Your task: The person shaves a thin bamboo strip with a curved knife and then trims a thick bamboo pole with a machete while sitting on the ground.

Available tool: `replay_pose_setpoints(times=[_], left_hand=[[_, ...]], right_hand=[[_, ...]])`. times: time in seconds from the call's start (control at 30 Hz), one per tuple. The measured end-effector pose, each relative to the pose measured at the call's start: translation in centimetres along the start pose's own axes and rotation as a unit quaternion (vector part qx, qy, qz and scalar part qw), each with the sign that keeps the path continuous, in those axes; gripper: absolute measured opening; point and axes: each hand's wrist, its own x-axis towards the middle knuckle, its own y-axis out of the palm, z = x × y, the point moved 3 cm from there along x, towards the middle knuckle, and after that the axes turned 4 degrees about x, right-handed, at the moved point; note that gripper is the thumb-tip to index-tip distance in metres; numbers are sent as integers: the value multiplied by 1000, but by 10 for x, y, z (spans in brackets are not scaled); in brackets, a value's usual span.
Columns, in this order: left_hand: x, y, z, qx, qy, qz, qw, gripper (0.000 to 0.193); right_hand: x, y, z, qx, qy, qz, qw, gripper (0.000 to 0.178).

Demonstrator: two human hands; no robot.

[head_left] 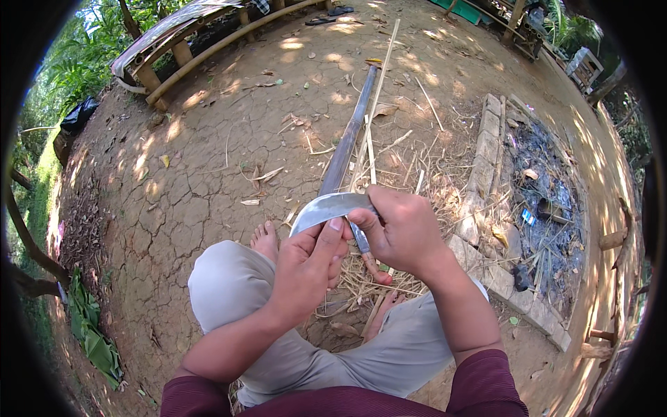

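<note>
Here, scene: a person sits on cracked bare earth, knees bent, bare feet among dry shavings.
Left hand: fingers curled around the base of a curved blade, thumb pressed flat on the metal.
Right hand: fingers closed around the thin bamboo strip just beside the blade, thumb close to the left thumb.
Blade: held in front of the knees, tip pointing to the person's left, edge against the strip.
Bamboo pole: dark and long, lying on the ground, running away from the feet.
Brick border: to the right, edging an ash pit.
Bamboo bench: far off, upper left.
</note>
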Motion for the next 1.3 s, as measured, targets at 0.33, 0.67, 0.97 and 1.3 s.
replay_pose_setpoints(times=[0.33,0.67,0.97,1.3], left_hand=[[-1,1,10,161,106,-22,981,23],[-11,12,19,230,87,16,969,23],[-30,15,23,324,138,42,935,21],[-13,-2,37,213,72,-18,974,19]], right_hand=[[13,-18,-40,-129,16,-140,982,52],[21,-51,-93,-220,152,-235,934,46],[21,-74,-139,-105,389,-257,879,62],[18,-42,-63,486,315,-64,813,48]])
